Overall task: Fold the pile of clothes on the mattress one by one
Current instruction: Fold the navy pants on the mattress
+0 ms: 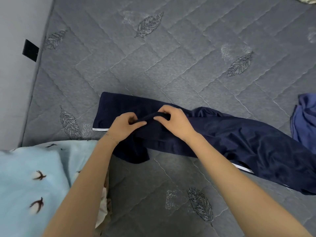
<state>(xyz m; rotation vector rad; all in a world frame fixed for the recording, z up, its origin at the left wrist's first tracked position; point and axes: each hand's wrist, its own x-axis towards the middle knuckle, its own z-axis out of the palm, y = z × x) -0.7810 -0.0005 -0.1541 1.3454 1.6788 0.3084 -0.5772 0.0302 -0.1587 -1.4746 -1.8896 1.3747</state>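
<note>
Far left of the left grip [125,127], a pale wall [10,65] meets the mattress [171,65], and one black fabric tag [30,50] sticks out from the mattress edge. Below and left of that grip lies one light blue blanket [25,185], fleecy and printed with small dark birds. The mattress is grey and quilted in wavy diamond lines, with stitched leaf motifs scattered over it.

One navy garment [239,137], the piece being folded, lies across the mattress under both grips. It is soft, smooth cloth with a slight sheen. Its left end, just beyond the left grip, is flat and square-cornered with a thin white edging [100,129]. A loose flap hangs toward the person below that grip.

The two grips sit close together on the garment. The left grip, with a thin bracelet [109,136] at its wrist, pinches a raised ridge of navy fabric between thumb and curled fingers. The right grip [172,122] pinches the same ridge just beside it.

Right of the right grip the garment turns rumpled and runs long toward the lower right. Well to its right, one crumpled blue-violet cloth [304,120] touches the navy fabric. Far above right, one pale cloth [306,0] peeks in at the corner.
</note>
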